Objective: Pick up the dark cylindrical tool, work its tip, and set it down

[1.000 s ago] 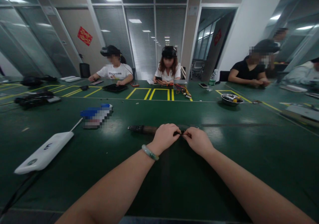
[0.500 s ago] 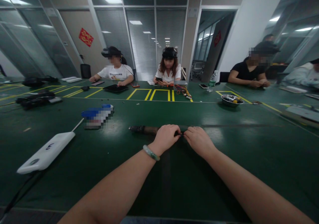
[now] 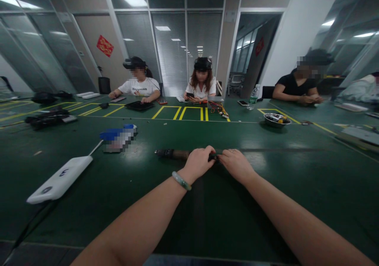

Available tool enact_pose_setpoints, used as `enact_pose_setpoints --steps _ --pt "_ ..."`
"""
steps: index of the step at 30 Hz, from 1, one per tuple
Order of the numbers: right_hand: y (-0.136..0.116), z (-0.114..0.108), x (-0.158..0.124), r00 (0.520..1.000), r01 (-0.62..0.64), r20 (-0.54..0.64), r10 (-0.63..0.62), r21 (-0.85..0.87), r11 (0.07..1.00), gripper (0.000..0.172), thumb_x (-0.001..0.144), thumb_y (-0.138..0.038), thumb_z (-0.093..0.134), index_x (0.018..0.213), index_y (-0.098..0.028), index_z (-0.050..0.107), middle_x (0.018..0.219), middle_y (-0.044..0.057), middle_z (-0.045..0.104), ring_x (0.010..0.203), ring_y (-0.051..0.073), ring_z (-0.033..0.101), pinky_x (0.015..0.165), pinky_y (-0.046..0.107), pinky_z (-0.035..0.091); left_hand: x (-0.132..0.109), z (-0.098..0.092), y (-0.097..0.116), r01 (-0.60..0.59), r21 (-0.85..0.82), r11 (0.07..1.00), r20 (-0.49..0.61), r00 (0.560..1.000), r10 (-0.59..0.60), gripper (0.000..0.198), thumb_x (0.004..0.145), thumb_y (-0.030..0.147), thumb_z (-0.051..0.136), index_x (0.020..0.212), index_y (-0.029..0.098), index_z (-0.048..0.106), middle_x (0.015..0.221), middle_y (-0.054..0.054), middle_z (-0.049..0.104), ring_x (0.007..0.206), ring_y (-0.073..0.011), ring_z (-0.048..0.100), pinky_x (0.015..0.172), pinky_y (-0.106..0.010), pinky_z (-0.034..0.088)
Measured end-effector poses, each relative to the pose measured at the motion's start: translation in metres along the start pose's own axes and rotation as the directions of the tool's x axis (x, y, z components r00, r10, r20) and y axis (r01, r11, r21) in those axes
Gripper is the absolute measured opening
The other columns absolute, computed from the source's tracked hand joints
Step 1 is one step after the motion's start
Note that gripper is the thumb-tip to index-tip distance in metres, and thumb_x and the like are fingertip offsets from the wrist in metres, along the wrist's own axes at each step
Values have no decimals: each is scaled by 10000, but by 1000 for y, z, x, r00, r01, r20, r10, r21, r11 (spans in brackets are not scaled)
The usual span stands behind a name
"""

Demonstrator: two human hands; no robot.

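A dark, stick-shaped electric screwdriver [image 3: 180, 154] lies across the green table, its narrow metal tip pointing left. My left hand [image 3: 199, 161], with a jade-coloured bangle at the wrist, is closed round its right part. Between the two hands a short black end shows. At that end my right hand [image 3: 237, 164] pinches with thumb and fingers; the small part in this pinch is mostly covered by the fingers.
A white power bank [image 3: 60, 179] with cables lies at left, near a blue-and-white pack [image 3: 120, 137]. Farther off are a metal bowl [image 3: 276, 120], a water bottle [image 3: 254, 97], coloured wires [image 3: 219, 109] and black cables [image 3: 47, 118]. Several people sit across the table [image 3: 177, 226].
The whole view has shifted slightly. My left fingers have lifted a little, and more of the black end shows between my hands. Both hands stay at the screwdriver.
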State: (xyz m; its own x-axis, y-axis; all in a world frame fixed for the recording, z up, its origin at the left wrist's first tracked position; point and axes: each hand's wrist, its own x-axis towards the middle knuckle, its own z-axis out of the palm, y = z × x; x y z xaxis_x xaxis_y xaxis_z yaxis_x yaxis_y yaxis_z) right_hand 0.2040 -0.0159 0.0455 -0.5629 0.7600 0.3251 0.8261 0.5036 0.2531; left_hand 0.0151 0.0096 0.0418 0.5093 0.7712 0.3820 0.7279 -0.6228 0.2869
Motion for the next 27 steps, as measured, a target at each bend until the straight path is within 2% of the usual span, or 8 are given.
enact_pose_setpoints --steps 4,8,11,13,16,21,24,27 --pt "3 4 2 1000 0 10 0 9 1000 150 942 -200 517 935 -194 667 880 40 604 800 173 556 748 305 364 0 -1 0 -3 -5 1000 2 1000 3 288 839 278 645 1092 249 512 1018 -6 661 945 -197 634 843 -322 472" --pt "4 10 2 1000 -9 -5 9 66 998 171 950 -192 500 1001 -190 663 1021 61 638 904 175 588 787 297 386 -1 -2 2 2 3 1000 1 1000 -2 292 845 290 636 1105 250 509 1017 -7 660 946 -197 636 841 -323 474" --pt "4 14 1 999 -31 12 30 97 995 157 953 -188 490 993 -170 640 975 57 656 888 173 605 795 297 399 -3 -4 4 2 14 1000 15 1000 -2 284 854 300 624 1109 237 518 1025 -27 661 976 -209 633 874 -345 474" --pt "3 15 2 998 -48 37 46 75 996 137 950 -188 493 961 -157 625 915 51 649 842 177 606 790 302 406 -4 -5 5 -44 18 999 3 999 44 312 840 286 639 1123 235 520 1070 -32 658 1033 -212 618 985 -393 427" --pt "3 16 3 998 -44 48 43 17 999 132 947 -177 484 972 -138 607 925 65 626 843 189 596 799 309 412 -5 -6 3 -139 22 990 -41 989 140 405 819 257 654 1194 232 502 1228 -41 610 1199 -203 533 1150 -437 245" --pt "5 14 8 998 -14 60 15 -18 1000 134 952 -181 467 963 -132 592 917 68 602 836 190 585 796 305 414 -8 -10 -3 -156 18 988 -77 985 157 464 855 261 585 1300 211 462 1379 -68 514 1334 -212 408 1185 -451 175" --pt "19 12 4 996 -29 88 33 -40 999 136 949 -190 479 978 -130 597 937 73 602 846 191 586 792 301 414 -10 -15 -5 -167 20 986 -84 982 168 528 872 263 554 1375 220 396 1415 -63 481 1367 -203 363 1190 -447 162" --pt "52 8 -15 982 -121 140 126 -41 992 156 952 -190 472 1004 -131 606 968 83 613 860 188 593 800 302 413 -12 -20 -4 -182 11 983 -75 980 182 601 876 283 554 1430 229 325 1452 -58 438 1396 -201 314 1194 -449 140"
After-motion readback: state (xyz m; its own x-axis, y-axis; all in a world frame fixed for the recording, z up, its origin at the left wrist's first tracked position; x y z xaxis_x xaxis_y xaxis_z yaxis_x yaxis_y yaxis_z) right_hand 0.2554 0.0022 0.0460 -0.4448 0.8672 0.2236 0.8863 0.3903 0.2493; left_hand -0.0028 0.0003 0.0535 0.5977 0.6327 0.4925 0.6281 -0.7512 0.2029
